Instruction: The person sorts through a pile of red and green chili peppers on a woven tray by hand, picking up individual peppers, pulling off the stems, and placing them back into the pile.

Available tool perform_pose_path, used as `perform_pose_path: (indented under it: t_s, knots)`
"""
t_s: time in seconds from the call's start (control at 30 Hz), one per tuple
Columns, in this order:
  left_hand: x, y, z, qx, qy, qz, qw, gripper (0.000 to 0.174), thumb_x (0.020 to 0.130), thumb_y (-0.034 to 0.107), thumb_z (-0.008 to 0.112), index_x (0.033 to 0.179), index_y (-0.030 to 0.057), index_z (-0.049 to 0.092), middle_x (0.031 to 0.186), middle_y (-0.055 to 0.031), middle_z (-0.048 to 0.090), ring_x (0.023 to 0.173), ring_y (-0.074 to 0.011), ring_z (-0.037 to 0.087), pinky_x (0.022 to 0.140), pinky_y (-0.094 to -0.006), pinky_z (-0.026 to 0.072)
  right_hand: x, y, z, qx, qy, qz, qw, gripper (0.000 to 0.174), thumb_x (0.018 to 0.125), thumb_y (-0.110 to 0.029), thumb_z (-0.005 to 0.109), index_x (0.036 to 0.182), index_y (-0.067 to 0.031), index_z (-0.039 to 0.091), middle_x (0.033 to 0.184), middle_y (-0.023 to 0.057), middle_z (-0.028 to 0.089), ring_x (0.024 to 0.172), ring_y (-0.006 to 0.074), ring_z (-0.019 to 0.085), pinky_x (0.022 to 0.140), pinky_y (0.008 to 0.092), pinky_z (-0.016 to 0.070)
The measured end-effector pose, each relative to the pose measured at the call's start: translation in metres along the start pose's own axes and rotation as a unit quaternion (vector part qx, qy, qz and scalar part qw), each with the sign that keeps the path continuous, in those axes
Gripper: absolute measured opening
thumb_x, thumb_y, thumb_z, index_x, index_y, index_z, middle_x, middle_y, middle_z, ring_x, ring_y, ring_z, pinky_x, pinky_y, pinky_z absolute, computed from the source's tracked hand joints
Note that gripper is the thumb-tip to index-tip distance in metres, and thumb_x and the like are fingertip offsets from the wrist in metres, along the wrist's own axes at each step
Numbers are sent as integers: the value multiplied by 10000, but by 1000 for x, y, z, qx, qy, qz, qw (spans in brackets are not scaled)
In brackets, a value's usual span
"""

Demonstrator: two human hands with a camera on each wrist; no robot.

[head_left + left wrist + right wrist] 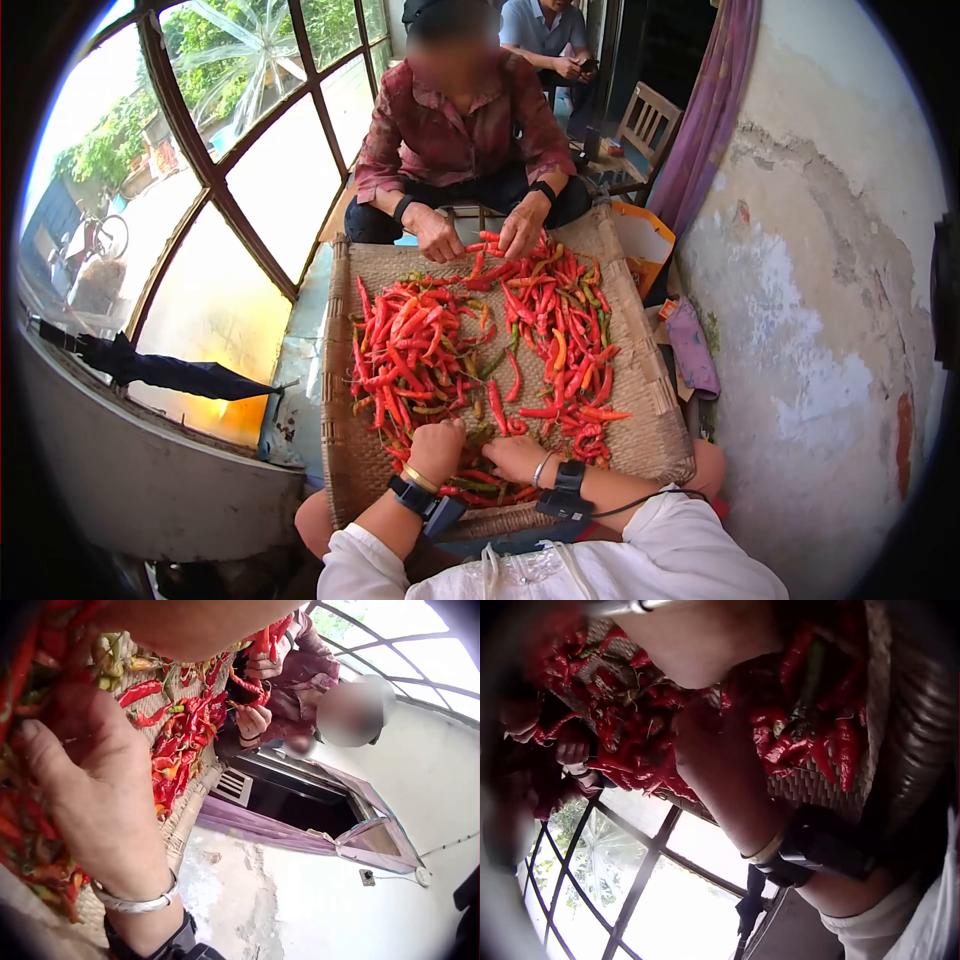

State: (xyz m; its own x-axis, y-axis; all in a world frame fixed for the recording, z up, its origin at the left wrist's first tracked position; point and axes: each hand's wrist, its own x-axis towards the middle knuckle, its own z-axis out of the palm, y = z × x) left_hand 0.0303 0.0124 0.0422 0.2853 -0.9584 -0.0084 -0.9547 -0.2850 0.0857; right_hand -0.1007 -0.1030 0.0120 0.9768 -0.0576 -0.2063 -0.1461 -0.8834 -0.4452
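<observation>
Red chili peppers [405,340], a few orange or green, lie in two heaps on a woven tray [640,400]. At the tray's near edge my left hand [437,450], with a gold bangle, reaches down into peppers with its fingers hidden. Just right of it my right hand [517,460], with a silver bracelet, is angled inward over near peppers [480,478]. The left wrist view shows the right hand [105,787] bent over peppers, thumb out and its other fingers in shadow. I cannot tell whether either hand grips a pepper.
Across the tray a seated person [460,130] handles peppers at the far edge. Behind sits another person [545,35] near a wooden chair [650,130]. A folded umbrella [180,368] lies by the windows at left; a worn wall [800,280] stands at right.
</observation>
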Motion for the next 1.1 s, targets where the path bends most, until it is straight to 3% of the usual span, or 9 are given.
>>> perform_pose_path:
  t_s: [0.27, 0.37, 0.6, 0.7, 0.9, 0.97, 1.0, 1.07, 1.1]
  knots:
    - [3, -13, 34, -20, -17, 37, 999, 111, 714, 160, 578, 725, 53, 606, 720, -112, 591, 642, -263, 617, 532, -368, 494, -1, -1, -4, -60, 14, 6, 998, 189, 703, -196, 629, 828, -56, 608, 755, 125, 624, 758, 303, 626, 670, 412, 498]
    - [2, -11, 33, -50, -67, 49, 995, 186, 680, 248, 636, 769, 87, 611, 787, -112, 581, 710, -269, 606, 570, -383, 490, 6, 3, 6, -122, -55, 1, 991, 181, 707, -200, 625, 813, -53, 631, 764, 130, 628, 769, 297, 629, 670, 405, 500]
    - [6, -6, 29, -63, -66, 80, 993, 147, 676, 235, 634, 705, 92, 622, 776, -99, 577, 678, -261, 611, 546, -378, 498, 2, 6, 8, -55, -13, -4, 998, 253, 738, -289, 613, 822, -51, 625, 764, 151, 618, 764, 316, 619, 694, 411, 488]
    - [10, -9, 35, -44, -64, 74, 994, 153, 698, 268, 616, 701, 116, 626, 753, -68, 571, 702, -239, 604, 544, -369, 495, 8, 8, 10, 29, -43, 55, 997, 284, 738, -317, 616, 836, -50, 627, 781, 175, 621, 776, 335, 610, 697, 424, 481]
    - [14, -3, 24, -20, 16, 97, 995, 176, 745, 279, 587, 694, 115, 623, 694, -33, 570, 659, -216, 604, 521, -357, 493, 14, 11, 5, 118, 48, 108, 986, 249, 742, -308, 613, 860, -89, 638, 760, 161, 619, 767, 343, 601, 682, 432, 477]
    - [14, 1, 7, -29, 56, 110, 992, 179, 759, 268, 584, 695, 105, 619, 682, -32, 571, 648, -216, 603, 520, -353, 492, 14, 10, -7, 143, 177, 116, 967, 209, 748, -287, 624, 814, -88, 626, 723, 148, 607, 734, 333, 601, 650, 428, 477]
    - [13, 3, -1, -99, 88, 71, 989, 164, 764, 240, 592, 704, 89, 618, 686, -40, 574, 633, -217, 601, 515, -355, 486, 13, 8, -14, 142, 177, 117, 967, 209, 748, -287, 624, 814, -88, 626, 723, 148, 607, 734, 333, 601, 650, 428, 477]
    - [14, 5, -7, -170, 119, 32, 978, 150, 769, 211, 600, 714, 72, 617, 690, -48, 578, 619, -219, 598, 510, -357, 480, 10, 5, -23, 149, 296, 18, 943, 185, 749, -250, 610, 808, -75, 604, 733, 143, 606, 730, 347, 593, 622, 436, 474]
    - [14, 4, -8, -212, 140, 30, 967, 129, 768, 186, 616, 738, 60, 616, 690, -60, 572, 608, -214, 594, 512, -350, 473, 9, 7, -20, 149, 296, 18, 943, 185, 749, -250, 610, 808, -75, 604, 733, 143, 606, 730, 347, 593, 622, 436, 474]
